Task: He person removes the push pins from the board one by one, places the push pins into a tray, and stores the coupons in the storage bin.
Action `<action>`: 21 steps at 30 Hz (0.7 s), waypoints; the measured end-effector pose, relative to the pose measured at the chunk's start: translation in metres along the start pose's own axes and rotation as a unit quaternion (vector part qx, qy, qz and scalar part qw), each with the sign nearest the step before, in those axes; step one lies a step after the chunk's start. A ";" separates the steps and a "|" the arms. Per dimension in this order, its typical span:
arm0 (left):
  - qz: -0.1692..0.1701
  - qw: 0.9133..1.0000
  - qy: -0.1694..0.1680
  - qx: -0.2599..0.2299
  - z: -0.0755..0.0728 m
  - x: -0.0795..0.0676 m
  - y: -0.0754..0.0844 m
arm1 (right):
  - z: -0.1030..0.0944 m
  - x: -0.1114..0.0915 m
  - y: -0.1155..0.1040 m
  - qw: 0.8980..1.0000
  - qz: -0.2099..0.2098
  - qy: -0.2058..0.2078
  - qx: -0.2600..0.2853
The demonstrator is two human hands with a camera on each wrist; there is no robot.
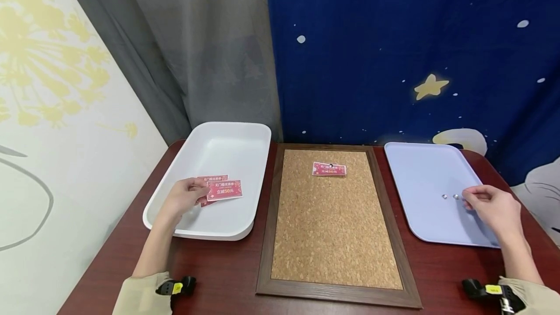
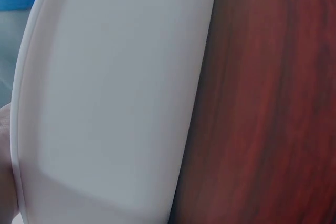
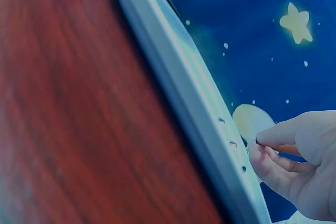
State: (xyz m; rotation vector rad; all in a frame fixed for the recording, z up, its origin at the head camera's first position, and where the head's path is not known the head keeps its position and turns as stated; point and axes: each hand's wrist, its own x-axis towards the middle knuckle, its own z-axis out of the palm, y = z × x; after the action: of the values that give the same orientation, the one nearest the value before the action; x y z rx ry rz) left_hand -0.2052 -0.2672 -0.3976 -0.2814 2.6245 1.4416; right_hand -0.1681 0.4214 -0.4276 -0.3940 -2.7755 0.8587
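Observation:
My left hand [image 1: 185, 198] pinches the left edge of a red and white coupon [image 1: 225, 190] above the white tub [image 1: 255, 174]. Under it in the tub lies more of the same coupons [image 1: 214, 178], partly covered. At the right, my right hand [image 1: 494, 205] hovers over the pale blue tray [image 1: 424, 169]. Its thumb and forefinger pinch a tiny dark-looking thumbtack [image 3: 257, 141], mostly hidden by the fingertips. Several small shiny thumbtacks [image 3: 233, 144] sit on the tray. Between both containers, a cork board [image 1: 332, 227] bears one coupon [image 1: 328, 170] near its top, with a dark tack [image 1: 331, 165] at its upper edge.
The board's brown wooden frame [image 1: 337, 295] lies on the dark red table [image 1: 218, 276], between tub and tray. Behind the table hang a grey curtain [image 1: 218, 62] and a blue starry curtain [image 1: 372, 62]. A white patterned wall [image 1: 65, 159] stands on the left.

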 end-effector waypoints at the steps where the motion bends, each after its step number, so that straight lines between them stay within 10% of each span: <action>1: -0.004 1.000 -0.001 0.001 -0.001 0.000 0.000 | 0.000 0.000 0.002 1.000 0.001 -0.002 -0.005; 21: -0.034 0.999 -0.007 0.004 -0.004 -0.002 -0.003 | 0.006 0.003 0.013 0.999 0.017 -0.033 -0.029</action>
State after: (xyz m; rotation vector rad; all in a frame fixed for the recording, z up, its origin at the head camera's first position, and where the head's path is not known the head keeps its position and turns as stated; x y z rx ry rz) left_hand -0.2030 -0.2720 -0.3974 -0.3544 2.5828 1.4056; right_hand -0.1702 0.4297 -0.4401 -0.4329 -2.8682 0.8137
